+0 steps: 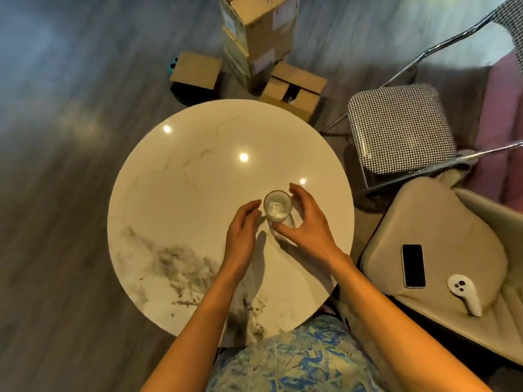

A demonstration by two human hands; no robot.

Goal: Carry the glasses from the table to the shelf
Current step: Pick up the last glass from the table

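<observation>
A clear drinking glass (277,205) stands upright on the round marble table (175,193), right of its middle. My right hand (307,222) curves around the glass from the right. The thumb lies on its near wall and the fingers reach round its far side. My left hand (242,236) is at the glass's left side, fingers apart and slightly bent, fingertips close to the wall; I cannot tell whether they touch. No shelf is in view.
Cardboard boxes (263,38) are stacked on the floor beyond the table. A houndstooth folding chair (396,125) stands at the right. Nearer right, a beige cushioned seat (441,222) holds a phone (413,265) and a white controller (464,295). Grey floor lies to the left.
</observation>
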